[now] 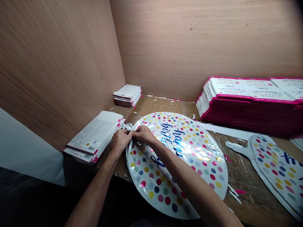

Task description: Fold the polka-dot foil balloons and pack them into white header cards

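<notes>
A round white foil balloon [203, 148] with coloured dots and blue "happy birthday" lettering lies flat in front of me, its front edge reaching past the table edge. My left hand [121, 139] and my right hand [143, 134] meet at its neck on the left side, fingers closed in a pinch. The pale tail [127, 126] of the neck sticks out beyond my fingertips and looks gathered. My fingers hide exactly how the neck is held. My right forearm crosses over the balloon and covers part of the lettering.
Left of my hands lies a stack of printed white cards [94, 135], with a smaller stack [127, 94] in the back corner. Pink-edged folded cards [248, 97] are piled at the back right. More flat dotted balloons [272, 164] lie at right. Wooden panels [189, 47] enclose the worn table [248, 183].
</notes>
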`<state>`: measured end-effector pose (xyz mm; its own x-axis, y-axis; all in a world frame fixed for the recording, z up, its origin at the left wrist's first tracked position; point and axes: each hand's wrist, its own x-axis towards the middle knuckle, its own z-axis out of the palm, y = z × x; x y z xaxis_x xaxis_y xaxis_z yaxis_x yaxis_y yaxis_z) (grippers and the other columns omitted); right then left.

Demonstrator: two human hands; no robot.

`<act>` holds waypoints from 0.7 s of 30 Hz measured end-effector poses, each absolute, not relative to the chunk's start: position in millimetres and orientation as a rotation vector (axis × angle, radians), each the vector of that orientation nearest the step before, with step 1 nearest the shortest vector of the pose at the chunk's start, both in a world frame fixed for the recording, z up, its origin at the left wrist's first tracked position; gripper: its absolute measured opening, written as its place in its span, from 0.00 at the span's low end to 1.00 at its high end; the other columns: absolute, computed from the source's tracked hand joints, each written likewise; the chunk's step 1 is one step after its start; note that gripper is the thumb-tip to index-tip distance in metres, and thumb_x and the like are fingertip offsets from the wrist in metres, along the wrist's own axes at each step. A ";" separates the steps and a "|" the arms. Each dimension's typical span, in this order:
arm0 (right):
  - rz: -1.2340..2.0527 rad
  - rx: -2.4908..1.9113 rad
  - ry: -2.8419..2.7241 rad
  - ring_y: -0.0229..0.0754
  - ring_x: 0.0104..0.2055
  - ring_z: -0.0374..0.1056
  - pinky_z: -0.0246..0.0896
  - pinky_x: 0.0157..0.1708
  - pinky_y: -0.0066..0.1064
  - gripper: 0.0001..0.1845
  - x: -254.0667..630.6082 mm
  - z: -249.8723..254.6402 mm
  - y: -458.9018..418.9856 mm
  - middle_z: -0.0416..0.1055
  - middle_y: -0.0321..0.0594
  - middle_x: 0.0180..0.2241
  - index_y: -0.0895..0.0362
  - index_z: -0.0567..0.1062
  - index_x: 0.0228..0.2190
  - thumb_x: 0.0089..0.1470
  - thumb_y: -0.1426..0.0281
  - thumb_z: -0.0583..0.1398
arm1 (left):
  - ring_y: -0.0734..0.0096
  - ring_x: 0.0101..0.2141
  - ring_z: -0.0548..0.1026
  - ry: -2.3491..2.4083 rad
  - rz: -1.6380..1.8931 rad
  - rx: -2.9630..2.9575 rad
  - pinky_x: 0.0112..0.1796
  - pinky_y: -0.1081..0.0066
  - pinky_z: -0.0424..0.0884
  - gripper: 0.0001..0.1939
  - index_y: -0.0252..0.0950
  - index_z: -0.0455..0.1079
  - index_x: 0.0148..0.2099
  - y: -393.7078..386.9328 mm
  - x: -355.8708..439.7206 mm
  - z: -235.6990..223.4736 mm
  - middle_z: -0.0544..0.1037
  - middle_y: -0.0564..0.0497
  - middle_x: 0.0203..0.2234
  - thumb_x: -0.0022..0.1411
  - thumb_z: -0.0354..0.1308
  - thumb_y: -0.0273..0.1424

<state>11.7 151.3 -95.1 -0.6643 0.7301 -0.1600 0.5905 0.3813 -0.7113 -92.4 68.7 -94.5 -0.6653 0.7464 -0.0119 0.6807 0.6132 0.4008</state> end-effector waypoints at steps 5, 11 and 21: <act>1.144 -1.228 -2.274 0.40 0.31 0.71 0.58 0.32 0.25 0.11 4.9 -103.0 144.8 0.74 0.40 0.23 0.59 0.77 0.21 0.51 0.69 0.60 | 0.62 0.31 0.78 2.709 0.525 1.171 0.27 0.71 0.61 0.22 0.34 0.77 0.33 74.0 -89.0 -106.1 0.81 0.43 0.29 0.64 0.47 0.44; 1.261 -1.227 -1.951 0.37 0.30 0.70 0.61 0.31 0.24 0.05 31.9 -98.5 141.4 0.74 0.35 0.25 0.58 0.74 0.25 0.49 0.70 0.59 | 0.51 0.39 0.79 2.758 0.389 1.159 0.31 0.67 0.66 0.19 0.34 0.77 0.36 77.3 -101.8 -112.7 0.81 0.38 0.35 0.64 0.48 0.40; 1.359 -1.482 -1.534 0.33 0.16 0.59 0.57 0.17 0.26 0.14 236.7 -98.3 176.0 0.64 0.32 0.18 0.56 0.67 0.24 0.48 0.58 0.60 | 0.56 0.42 0.75 2.304 0.343 2.024 0.40 0.64 0.69 0.16 0.36 0.72 0.44 32.1 -7.7 -65.8 0.77 0.43 0.41 0.66 0.48 0.39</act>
